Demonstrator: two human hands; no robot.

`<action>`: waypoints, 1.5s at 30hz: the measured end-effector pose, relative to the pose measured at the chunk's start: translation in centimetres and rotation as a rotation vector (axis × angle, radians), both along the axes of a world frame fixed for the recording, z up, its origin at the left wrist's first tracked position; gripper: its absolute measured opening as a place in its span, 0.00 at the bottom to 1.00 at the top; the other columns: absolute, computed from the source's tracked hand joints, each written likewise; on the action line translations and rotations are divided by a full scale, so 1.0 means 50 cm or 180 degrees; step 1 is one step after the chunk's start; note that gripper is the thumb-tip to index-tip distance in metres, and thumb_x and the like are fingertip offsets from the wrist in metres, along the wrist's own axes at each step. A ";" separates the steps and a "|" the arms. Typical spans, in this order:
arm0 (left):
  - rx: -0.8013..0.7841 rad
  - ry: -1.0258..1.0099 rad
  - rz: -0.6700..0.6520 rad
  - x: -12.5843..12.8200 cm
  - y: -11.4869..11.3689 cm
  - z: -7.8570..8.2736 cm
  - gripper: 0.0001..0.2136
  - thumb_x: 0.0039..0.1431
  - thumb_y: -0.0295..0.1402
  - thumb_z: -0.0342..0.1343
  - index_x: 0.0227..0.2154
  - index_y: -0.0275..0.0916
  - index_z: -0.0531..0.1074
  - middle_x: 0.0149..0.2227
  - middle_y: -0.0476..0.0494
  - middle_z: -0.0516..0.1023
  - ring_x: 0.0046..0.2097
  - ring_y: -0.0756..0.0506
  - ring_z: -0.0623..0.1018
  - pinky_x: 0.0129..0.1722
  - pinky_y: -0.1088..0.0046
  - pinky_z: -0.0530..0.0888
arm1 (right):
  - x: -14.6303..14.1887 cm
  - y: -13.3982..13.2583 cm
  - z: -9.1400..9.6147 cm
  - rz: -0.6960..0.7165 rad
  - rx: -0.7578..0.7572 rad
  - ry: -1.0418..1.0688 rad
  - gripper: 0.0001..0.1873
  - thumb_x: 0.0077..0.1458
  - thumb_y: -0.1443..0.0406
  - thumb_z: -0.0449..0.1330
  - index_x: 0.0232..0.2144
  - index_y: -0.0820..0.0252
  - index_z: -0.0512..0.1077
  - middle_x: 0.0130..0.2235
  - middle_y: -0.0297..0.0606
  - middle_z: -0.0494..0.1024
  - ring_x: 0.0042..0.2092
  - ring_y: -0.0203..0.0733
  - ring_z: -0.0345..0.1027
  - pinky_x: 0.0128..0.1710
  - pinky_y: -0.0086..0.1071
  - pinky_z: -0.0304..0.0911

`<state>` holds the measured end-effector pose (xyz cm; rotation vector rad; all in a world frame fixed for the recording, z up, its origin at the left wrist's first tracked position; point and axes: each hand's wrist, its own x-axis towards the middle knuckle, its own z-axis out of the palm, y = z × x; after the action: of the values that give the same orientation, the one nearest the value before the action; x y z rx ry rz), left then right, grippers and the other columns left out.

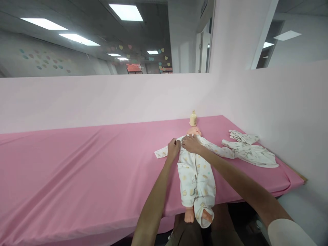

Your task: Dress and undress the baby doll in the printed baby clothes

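A baby doll (195,130) lies on its back on the pink-covered table, its head away from me. It wears a white long-sleeved onesie (196,171) with small printed figures, and both sleeves are spread outwards. At the shoulder on the left side, my left hand (173,149) is closed, pinching the cloth. My right hand (191,143) rests on the upper chest just below the doll's head, its bent fingers closed on the cloth near the neckline. Both of the doll's feet (189,215) stick out of the leg ends at the table's front edge.
A pale yellow pump bottle (193,119) stands behind the doll's head, near the wall. Folded white printed baby clothes (252,152) lie to the right. The pink sheet (89,174) covers the table, with creases on the left. Walls with windows (84,41) rise behind and to the right.
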<state>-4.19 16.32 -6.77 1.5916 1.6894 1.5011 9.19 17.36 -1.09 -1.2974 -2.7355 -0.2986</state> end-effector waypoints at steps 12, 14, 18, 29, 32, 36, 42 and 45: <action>-0.1189 0.1867 0.0459 -0.008 -0.080 -0.034 0.03 0.58 0.26 0.45 0.33 0.41 0.60 0.39 0.38 0.74 0.38 0.40 0.74 0.33 0.69 0.61 | 0.161 -0.023 -0.077 -0.1504 0.0429 0.1278 0.16 0.60 0.58 0.52 0.42 0.63 0.70 0.43 0.49 0.75 0.45 0.51 0.66 0.45 0.39 0.55; -0.1320 0.1763 0.0368 -0.001 -0.084 -0.039 0.02 0.59 0.27 0.47 0.34 0.40 0.61 0.40 0.36 0.75 0.39 0.39 0.75 0.33 0.69 0.61 | 0.177 -0.016 -0.088 -0.1433 0.0178 0.1325 0.13 0.61 0.59 0.51 0.39 0.62 0.70 0.41 0.45 0.76 0.43 0.48 0.67 0.43 0.36 0.55; -0.1334 0.1568 0.0105 0.008 -0.084 -0.039 0.05 0.57 0.32 0.52 0.35 0.41 0.61 0.40 0.35 0.76 0.40 0.38 0.75 0.33 0.69 0.62 | 0.183 -0.006 -0.087 -0.1008 0.0132 0.1321 0.13 0.63 0.65 0.47 0.35 0.60 0.70 0.38 0.41 0.76 0.41 0.43 0.67 0.41 0.33 0.54; -0.0143 0.2321 0.0862 0.031 -0.100 -0.008 0.11 0.60 0.28 0.45 0.44 0.41 0.68 0.41 0.40 0.76 0.39 0.43 0.75 0.32 0.70 0.63 | 0.220 -0.125 -0.129 0.0056 0.1265 0.1999 0.11 0.54 0.72 0.48 0.24 0.57 0.65 0.29 0.38 0.72 0.35 0.42 0.62 0.41 0.34 0.55; 0.0368 0.2462 0.0859 0.043 -0.095 -0.004 0.11 0.61 0.28 0.45 0.42 0.40 0.71 0.38 0.42 0.76 0.39 0.44 0.75 0.34 0.72 0.65 | 0.214 -0.145 -0.167 0.0284 0.1349 0.2221 0.09 0.54 0.72 0.50 0.24 0.57 0.65 0.28 0.36 0.71 0.34 0.41 0.62 0.40 0.34 0.56; 0.0637 0.2492 0.0614 0.041 -0.092 -0.001 0.09 0.61 0.28 0.46 0.38 0.39 0.71 0.38 0.43 0.77 0.40 0.45 0.75 0.39 0.72 0.68 | 0.217 -0.126 -0.200 -0.0313 0.1206 0.2768 0.06 0.53 0.68 0.54 0.36 0.59 0.68 0.35 0.39 0.72 0.39 0.44 0.64 0.41 0.36 0.58; 0.0045 0.2957 0.0280 0.039 -0.093 0.022 0.11 0.58 0.25 0.48 0.42 0.41 0.69 0.42 0.43 0.75 0.43 0.43 0.74 0.42 0.70 0.67 | 0.243 -0.087 -0.224 -0.0799 0.0444 0.2826 0.10 0.57 0.66 0.51 0.38 0.59 0.71 0.39 0.40 0.74 0.42 0.45 0.66 0.41 0.36 0.58; -0.0438 0.3001 0.0184 0.034 -0.096 0.035 0.14 0.58 0.24 0.46 0.45 0.42 0.68 0.44 0.44 0.75 0.43 0.43 0.75 0.38 0.70 0.67 | 0.250 -0.075 -0.227 -0.1012 0.0032 0.2786 0.11 0.60 0.65 0.50 0.31 0.58 0.71 0.34 0.38 0.75 0.38 0.43 0.67 0.36 0.33 0.56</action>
<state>-2.50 11.54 -5.03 2.3744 2.2222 0.6065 21.71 13.62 -12.42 -1.4084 -1.8018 0.2020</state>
